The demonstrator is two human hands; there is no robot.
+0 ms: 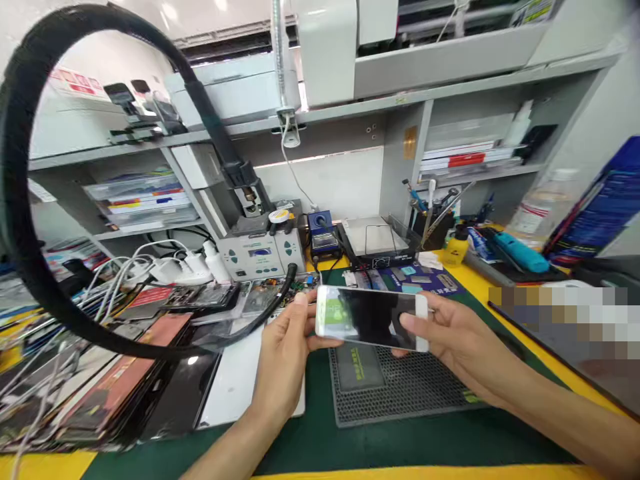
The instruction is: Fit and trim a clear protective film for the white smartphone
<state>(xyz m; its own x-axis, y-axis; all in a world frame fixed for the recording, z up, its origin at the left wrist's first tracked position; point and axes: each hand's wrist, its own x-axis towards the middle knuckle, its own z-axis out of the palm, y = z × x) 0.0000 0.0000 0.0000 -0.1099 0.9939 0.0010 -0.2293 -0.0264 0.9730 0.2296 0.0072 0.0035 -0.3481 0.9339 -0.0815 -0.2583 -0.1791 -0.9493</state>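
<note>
A white-framed smartphone [370, 317] is held level above the bench, its dark glossy screen reflecting something green at the left end. My left hand [287, 347] grips the phone's left end, thumb at the upper corner and fingers beneath. At the other end, my right hand [450, 333] is closed on the phone, with its thumb lying over the screen's right part. Below the phone lies a grey textured work mat [400, 393], partly covered by the phone and my right hand.
A thick black hose [15, 200] loops across the left side from the hot-air station [265, 253]. Stacked phone and tablet parts [120, 380] crowd the left. A heating plate [377, 243] stands behind; a yellow bottle [456, 245] and blue-handled tool [520, 250] lie right.
</note>
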